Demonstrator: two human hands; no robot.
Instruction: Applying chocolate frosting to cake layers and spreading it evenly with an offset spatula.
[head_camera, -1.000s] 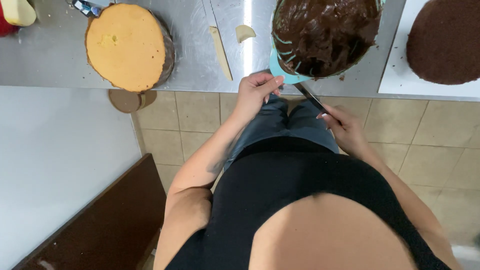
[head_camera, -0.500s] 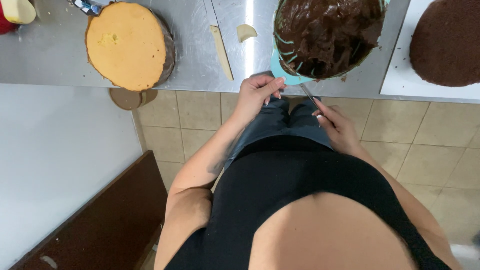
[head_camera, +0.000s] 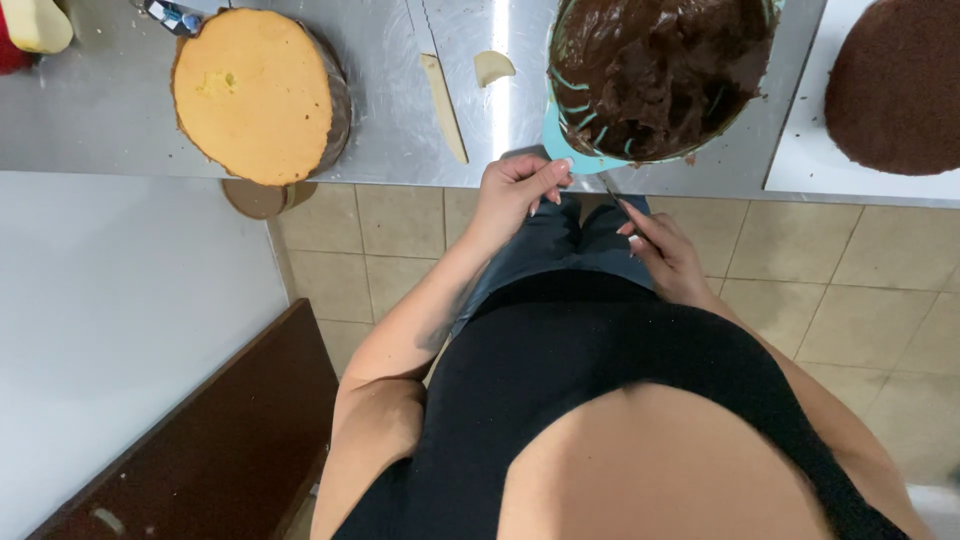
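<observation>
A teal bowl (head_camera: 556, 140) full of dark chocolate cream (head_camera: 660, 70) stands at the near edge of the steel counter (head_camera: 90, 120). My left hand (head_camera: 515, 190) grips the bowl's rim at its near left side. My right hand (head_camera: 665, 250) sits just below the counter edge, closed on the handle of a thin metal spatula (head_camera: 608, 186) whose blade points up toward the bowl. A round yellow sponge cake (head_camera: 255, 92) lies to the left on the counter.
A dark chocolate sponge (head_camera: 895, 85) rests on a white board (head_camera: 800, 165) at the right. A cream-coloured scraper (head_camera: 443, 105) and a small cream piece (head_camera: 492, 68) lie between cake and bowl. A dark wooden bench (head_camera: 220, 440) stands on the tiled floor (head_camera: 850, 300) at lower left.
My right hand has drawn the spatula in closer under the bowl. My left hand keeps its hold on the rim, and the view has shifted slightly.
</observation>
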